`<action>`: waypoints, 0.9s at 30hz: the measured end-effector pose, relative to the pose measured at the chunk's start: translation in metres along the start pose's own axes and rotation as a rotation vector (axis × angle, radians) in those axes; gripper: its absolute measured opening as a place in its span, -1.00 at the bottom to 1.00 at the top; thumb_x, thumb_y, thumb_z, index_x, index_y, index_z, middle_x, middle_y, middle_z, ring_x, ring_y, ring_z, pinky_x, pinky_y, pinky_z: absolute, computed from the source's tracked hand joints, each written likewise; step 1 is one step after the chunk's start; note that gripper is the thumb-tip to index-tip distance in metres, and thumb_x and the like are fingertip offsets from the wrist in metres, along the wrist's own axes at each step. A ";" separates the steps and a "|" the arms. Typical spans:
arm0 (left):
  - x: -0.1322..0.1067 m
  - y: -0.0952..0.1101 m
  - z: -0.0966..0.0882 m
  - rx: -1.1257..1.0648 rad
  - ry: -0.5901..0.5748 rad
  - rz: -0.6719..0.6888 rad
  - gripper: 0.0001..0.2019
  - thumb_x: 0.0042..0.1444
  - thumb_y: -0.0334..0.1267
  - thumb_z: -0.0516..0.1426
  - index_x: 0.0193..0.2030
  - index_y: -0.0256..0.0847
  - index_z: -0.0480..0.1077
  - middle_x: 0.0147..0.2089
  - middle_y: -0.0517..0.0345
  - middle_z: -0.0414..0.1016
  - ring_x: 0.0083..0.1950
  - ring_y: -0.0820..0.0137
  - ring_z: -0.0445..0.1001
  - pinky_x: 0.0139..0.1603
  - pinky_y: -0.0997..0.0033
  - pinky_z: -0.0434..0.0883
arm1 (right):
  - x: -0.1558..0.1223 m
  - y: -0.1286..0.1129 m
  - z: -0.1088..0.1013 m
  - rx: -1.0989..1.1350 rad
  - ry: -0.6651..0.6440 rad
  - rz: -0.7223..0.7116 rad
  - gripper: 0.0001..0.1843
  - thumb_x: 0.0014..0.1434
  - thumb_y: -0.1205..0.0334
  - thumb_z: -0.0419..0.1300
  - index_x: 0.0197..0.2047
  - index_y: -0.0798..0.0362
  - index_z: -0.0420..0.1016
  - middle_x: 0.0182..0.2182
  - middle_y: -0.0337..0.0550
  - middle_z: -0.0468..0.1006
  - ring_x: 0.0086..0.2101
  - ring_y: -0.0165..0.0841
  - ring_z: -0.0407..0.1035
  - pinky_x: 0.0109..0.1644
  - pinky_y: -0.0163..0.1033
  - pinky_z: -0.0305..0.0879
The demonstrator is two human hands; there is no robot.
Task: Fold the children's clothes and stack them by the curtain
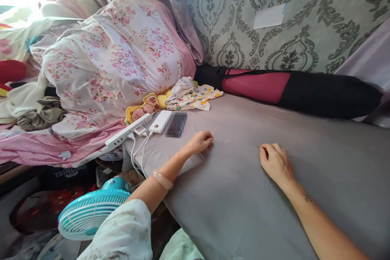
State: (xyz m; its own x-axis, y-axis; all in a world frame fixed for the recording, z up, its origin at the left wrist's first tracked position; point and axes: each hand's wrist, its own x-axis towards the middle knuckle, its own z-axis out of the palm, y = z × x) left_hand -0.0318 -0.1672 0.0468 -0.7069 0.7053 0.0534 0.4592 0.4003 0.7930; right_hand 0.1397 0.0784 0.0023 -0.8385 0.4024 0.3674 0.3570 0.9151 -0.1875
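Both my hands rest on a grey sheet [237,195] that covers the bed. My left hand [201,141] lies near the bed's left edge with its fingers curled under, pressed against the sheet; whether it pinches the cloth is hidden. A pale bangle [162,179] sits on that forearm. My right hand [275,161] lies to the right, knuckles up, fingers bent down into the sheet. A phone [176,124] and a white power bank [160,122] lie just beyond my left hand.
A white power strip [128,131] with plugged cables lies at the bed's corner. A heap of floral bedding [115,57] fills the left. A black and pink bolster [292,87] lies along the patterned wall. A printed cloth [191,96] is nearby. A turquoise fan [91,211] stands below.
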 end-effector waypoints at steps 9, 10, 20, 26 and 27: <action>-0.025 -0.035 -0.048 0.371 0.352 -0.049 -0.83 0.16 -0.28 0.02 -0.26 -0.20 0.44 -0.38 0.14 0.47 -0.32 0.36 0.41 -0.24 0.42 0.30 | -0.003 0.006 0.010 0.032 0.141 -0.051 -0.72 0.26 0.19 -0.04 -0.23 0.03 0.49 -0.31 -0.05 0.48 -0.32 -0.20 0.32 -0.17 -0.14 0.22; -0.026 -0.040 -0.053 0.417 0.384 -0.057 -0.82 0.15 -0.30 0.02 -0.26 -0.21 0.45 -0.35 0.11 0.47 -0.30 0.35 0.42 -0.21 0.40 0.32 | -0.003 0.006 0.010 0.036 0.146 -0.055 -0.72 0.26 0.19 -0.03 -0.23 0.03 0.49 -0.31 -0.06 0.48 -0.32 -0.21 0.32 -0.18 -0.14 0.22; -0.022 -0.067 -0.082 0.629 0.494 -0.199 -0.69 0.10 -0.40 -0.02 -0.17 -0.24 0.54 -0.24 -0.02 0.41 -0.15 0.23 0.41 -0.04 0.25 0.36 | -0.003 0.011 0.015 0.048 0.173 -0.095 -0.73 0.26 0.19 -0.03 -0.23 0.05 0.49 -0.31 -0.05 0.47 -0.31 -0.22 0.33 -0.17 -0.14 0.23; -0.018 -0.068 -0.087 0.677 0.399 -0.224 -0.69 0.11 -0.40 -0.03 -0.19 -0.23 0.54 -0.24 -0.02 0.41 -0.08 0.20 0.41 -0.01 0.25 0.36 | -0.003 0.010 0.014 0.058 0.165 -0.085 -0.73 0.26 0.18 -0.03 -0.24 0.03 0.48 -0.31 -0.04 0.48 -0.31 -0.21 0.33 -0.17 -0.13 0.23; -0.017 -0.068 -0.088 0.688 0.384 -0.228 -0.69 0.11 -0.40 -0.03 -0.20 -0.23 0.54 -0.23 -0.03 0.42 -0.07 0.20 0.41 0.00 0.25 0.36 | -0.003 0.009 0.014 0.060 0.166 -0.085 -0.73 0.26 0.18 -0.03 -0.23 0.03 0.48 -0.31 -0.04 0.48 -0.31 -0.21 0.33 -0.18 -0.13 0.23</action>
State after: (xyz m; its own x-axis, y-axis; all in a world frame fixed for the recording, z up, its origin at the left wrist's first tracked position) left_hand -0.0982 -0.2578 0.0451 -0.9004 0.3633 0.2391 0.4206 0.8673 0.2661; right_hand 0.1403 0.0853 -0.0133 -0.7836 0.3274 0.5280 0.2587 0.9446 -0.2018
